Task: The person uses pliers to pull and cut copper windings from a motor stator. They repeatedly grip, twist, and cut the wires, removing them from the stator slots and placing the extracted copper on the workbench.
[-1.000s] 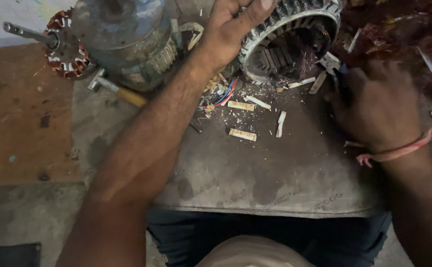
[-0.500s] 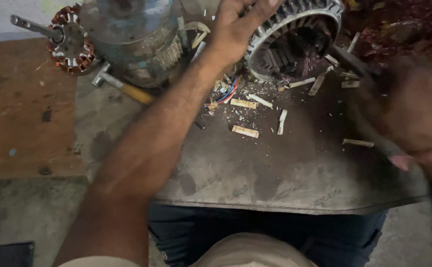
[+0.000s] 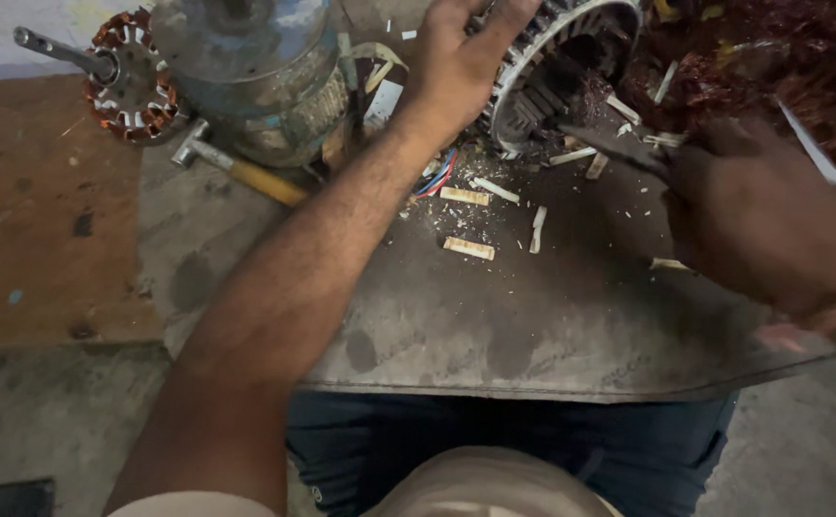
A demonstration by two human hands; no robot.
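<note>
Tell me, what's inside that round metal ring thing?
Inside the finned motor ring show dark slots and the tip of a dark tool from the right hand. The left hand covers its left side.

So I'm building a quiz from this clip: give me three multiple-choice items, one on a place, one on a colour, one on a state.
1. Where is the left hand? A on the stator B on the hammer C in the lap
2. The hammer's handle is? A blue B yellow C white
3. The right hand is? A empty B holding a dark tool C flat on the slab

Key: A, its fingers grip the stator's rim; B, the handle shows yellow; B, the tool's tip points into the stator.
</note>
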